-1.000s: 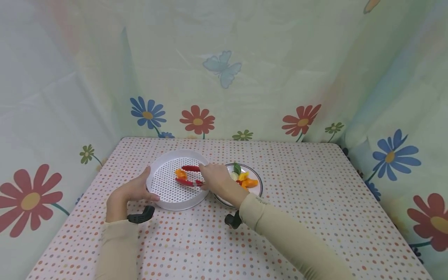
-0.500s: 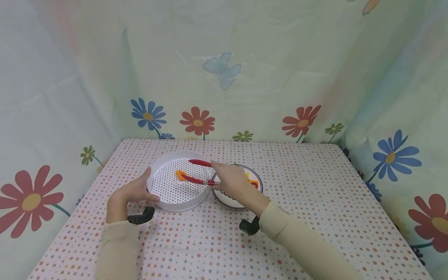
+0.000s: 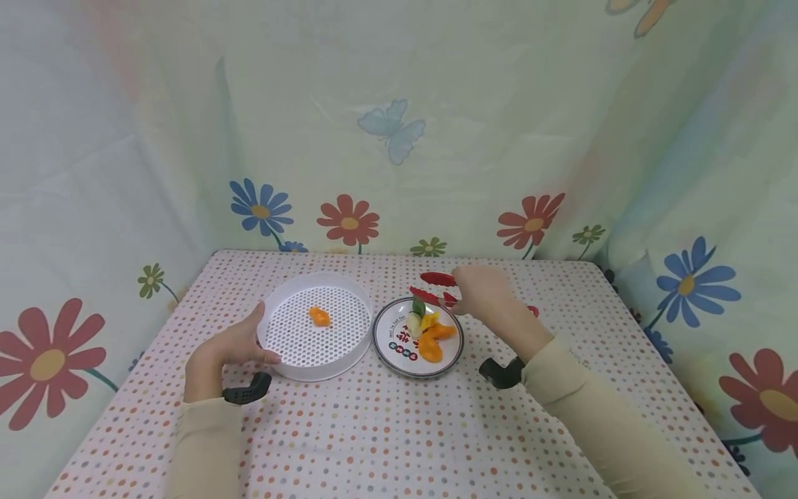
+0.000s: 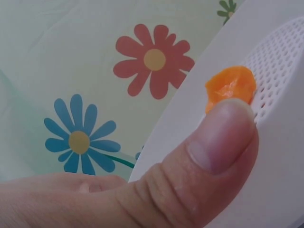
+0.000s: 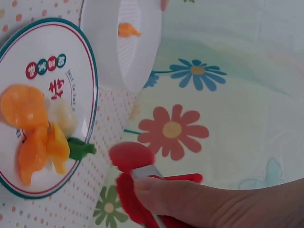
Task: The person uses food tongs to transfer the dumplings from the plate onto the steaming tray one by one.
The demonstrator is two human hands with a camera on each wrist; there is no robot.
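Observation:
My right hand [image 3: 485, 287] grips a pair of red tongs [image 3: 438, 278] above the back right of the plate. Nothing shows between the tongs' two red tips, and the thumb presses on the metal part in the right wrist view. The left hand [image 3: 233, 343] rests against the left side of a white round sieve [image 3: 268, 333], thumb and fingers spread along its wall. One orange pepper [image 3: 320, 317] lies on the perforated bottom; the left thumb [image 4: 223, 137] overlaps it in the left wrist view.
Right of the sieve stands a white plate [image 3: 388, 329] with a dark rim. On it lie orange peppers [image 3: 430, 348], a yellow pepper [image 5: 58, 147], a whitish piece [image 5: 61, 116] and a green piece [image 5: 80, 148]. A flowered curtain [image 3: 299, 138] rises behind the dotted tablecloth [image 3: 349, 443].
The right hand has moved right with the tongs, out of the sieve and over the plate. The orange pepper between the tips a second ago now lies in the sieve. The left hand stays.

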